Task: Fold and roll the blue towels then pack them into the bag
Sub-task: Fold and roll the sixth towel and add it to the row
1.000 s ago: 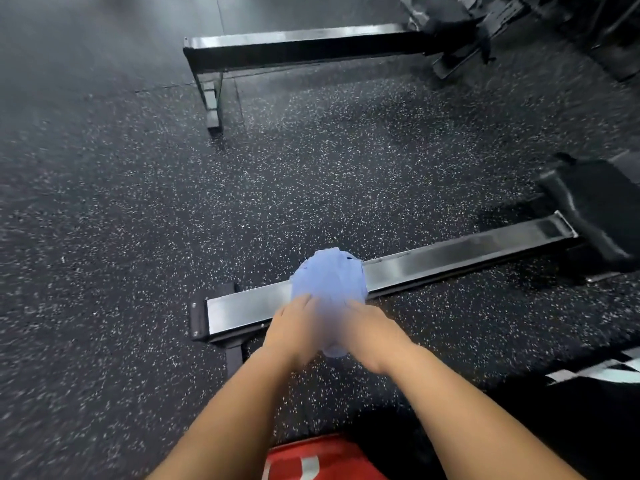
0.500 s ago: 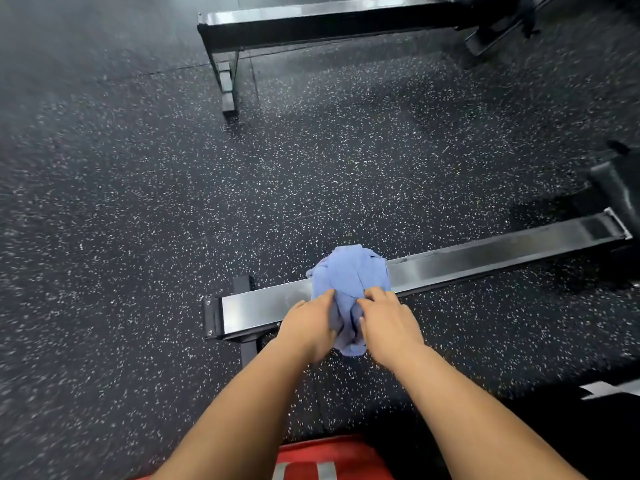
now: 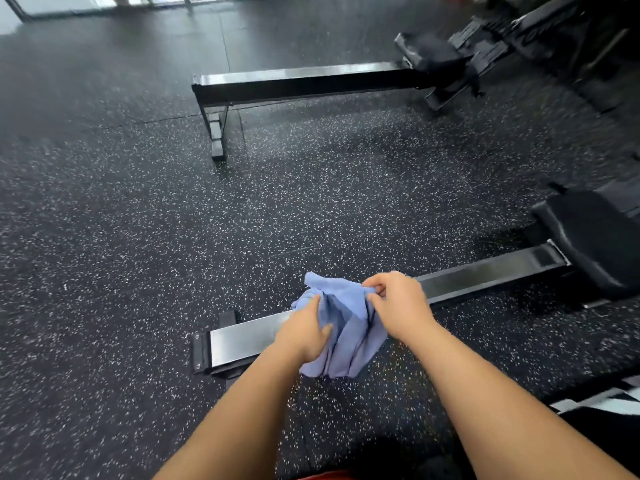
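A crumpled blue towel hangs in the air between both hands, above a metal rowing-machine rail. My left hand grips the towel's left side low down, thumb pressed into the cloth. My right hand pinches the towel's upper right edge between thumb and fingers. The lower folds dangle loose below the hands. No bag is clearly in view.
The floor is black speckled rubber. A second rowing rail with its seat lies further back. A black padded seat sits at the right end of the near rail. A red strip shows at the bottom edge, striped fabric at the lower right.
The towel has loosened from a tight bunch into hanging folds. My right hand has risen to the upper edge and the hands have drawn apart. The camera has tilted up.
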Available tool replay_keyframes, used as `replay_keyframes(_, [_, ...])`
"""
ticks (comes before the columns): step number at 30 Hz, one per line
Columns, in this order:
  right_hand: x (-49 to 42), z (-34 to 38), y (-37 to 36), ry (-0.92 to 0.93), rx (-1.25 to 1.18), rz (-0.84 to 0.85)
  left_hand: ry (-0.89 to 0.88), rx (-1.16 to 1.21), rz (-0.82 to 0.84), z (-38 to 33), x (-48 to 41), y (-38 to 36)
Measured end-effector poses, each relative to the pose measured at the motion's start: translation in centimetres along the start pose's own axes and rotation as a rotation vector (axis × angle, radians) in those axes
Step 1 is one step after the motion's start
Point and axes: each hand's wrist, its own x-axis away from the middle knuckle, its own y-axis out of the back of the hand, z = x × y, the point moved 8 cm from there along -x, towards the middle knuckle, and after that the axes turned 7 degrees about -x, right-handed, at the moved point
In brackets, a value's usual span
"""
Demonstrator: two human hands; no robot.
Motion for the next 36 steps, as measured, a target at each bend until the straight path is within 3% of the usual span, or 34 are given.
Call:
replay_keyframes(3, [0.4,1.6,2.7,0.041,-0.015,0.031,-0.102,0.102,-0.173,-2.7,0.3,3.5])
replay_keyframes(9, [2.9,3.8,9.3,0.111,-0.045,-0.045,-0.283,0.081,-0.284,-9.4,2.8,8.7])
replay_keyframes(14, [6.7,3.8,16.4,0.106,-0.019,-0.196,-0.423,0.193,-0.278,-14.9,5.9,12.1])
replay_keyframes(22, [15.0,3.6,26.1,0.109,-0.03,-0.419,-0.601,0.52,-0.131,-25.4,12.4,15.0])
replay_keyframes(27, [21.1,2.7,31.0,0.098,-0.029,-0.519,-0.829,0.418,-0.131,-32.4,17.5,15.1])
replay_keyframes(36, [33.8,-2.1,40.6,0.055,-0.086,-0.765,-1.026,0.282,-0.107,-45.1,26.0,12.5])
